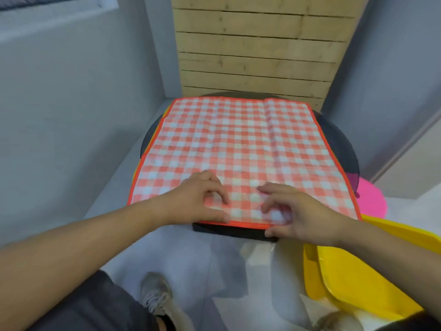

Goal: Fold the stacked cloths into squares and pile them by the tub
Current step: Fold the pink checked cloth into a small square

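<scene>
The step in hand looks like the very start of a fold: a red-and-white checked cloth (241, 149) lies spread flat across the dark round desk (338, 139), stretching away from both hands to the far rim. A sliver of yellow (152, 137) peeps out under its edge beyond the left hand, so I judge more cloths are stacked beneath it.

The left hand (200, 199) rests on the near part of the cloth, fingers curled, thumb and fingertips narrowed as if pinching the orange hem (248, 224). The right hand (296, 213) sits just beside it, fingers bent on the fabric and thumb tucked at the near edge. Whether either has truly gripped the cloth, I cannot tell.

The yellow tub (353, 278) stands below and to the outside of the right forearm, near the desk. Something pink (370, 199) shows beyond the right hand, past the cloth's corner; I cannot make out what it is.

The next move likely calls for lifting the near hem with both hands and carrying it evenly to the far edge, corners matched, without dragging the layers underneath.

No brand, label or writing is legible anywhere.
</scene>
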Tool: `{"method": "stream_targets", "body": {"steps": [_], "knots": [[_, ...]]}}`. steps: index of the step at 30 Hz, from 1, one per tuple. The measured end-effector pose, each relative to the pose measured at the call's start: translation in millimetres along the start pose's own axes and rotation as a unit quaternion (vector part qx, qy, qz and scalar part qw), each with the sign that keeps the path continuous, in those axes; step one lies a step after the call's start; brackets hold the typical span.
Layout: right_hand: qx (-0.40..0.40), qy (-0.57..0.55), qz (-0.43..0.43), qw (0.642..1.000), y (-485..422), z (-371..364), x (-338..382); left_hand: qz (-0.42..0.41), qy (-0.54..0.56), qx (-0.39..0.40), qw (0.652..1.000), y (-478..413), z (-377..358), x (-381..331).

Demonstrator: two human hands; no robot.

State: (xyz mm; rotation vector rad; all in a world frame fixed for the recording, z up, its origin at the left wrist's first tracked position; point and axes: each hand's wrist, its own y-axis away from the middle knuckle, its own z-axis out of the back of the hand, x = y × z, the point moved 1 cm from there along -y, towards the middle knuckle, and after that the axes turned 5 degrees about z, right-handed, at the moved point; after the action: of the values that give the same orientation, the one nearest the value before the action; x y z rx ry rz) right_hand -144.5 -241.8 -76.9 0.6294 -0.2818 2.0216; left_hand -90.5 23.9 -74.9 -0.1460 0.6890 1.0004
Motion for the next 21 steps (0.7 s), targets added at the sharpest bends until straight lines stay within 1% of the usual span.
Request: {"method": "stream_targets", "body": {"steps": [2,6,8,16,21], "knots": [[-0.009,0.004,0.009,1.0,2,-1,2,0.013,0.014,0.004,1.0,3,0,-3],[-0.023,0.038,0.02,0.999,6,-2,4,0.028,0.003,0.006,1.0,6,-1,-6],[-0.028,0.038,0.023,0.999,7,-3,4,0.031,0.007,0.012,0.999,6,0,-5],[-0.047,-0.06,-0.024,0.997,8,-7,3,0.038,0.016,0.03,0.999,7,2,-3],[-0.052,-0.106,-0.048,0.992,3,5,8,0.031,0.045,0.033,0.998,10,6,-6]]}}
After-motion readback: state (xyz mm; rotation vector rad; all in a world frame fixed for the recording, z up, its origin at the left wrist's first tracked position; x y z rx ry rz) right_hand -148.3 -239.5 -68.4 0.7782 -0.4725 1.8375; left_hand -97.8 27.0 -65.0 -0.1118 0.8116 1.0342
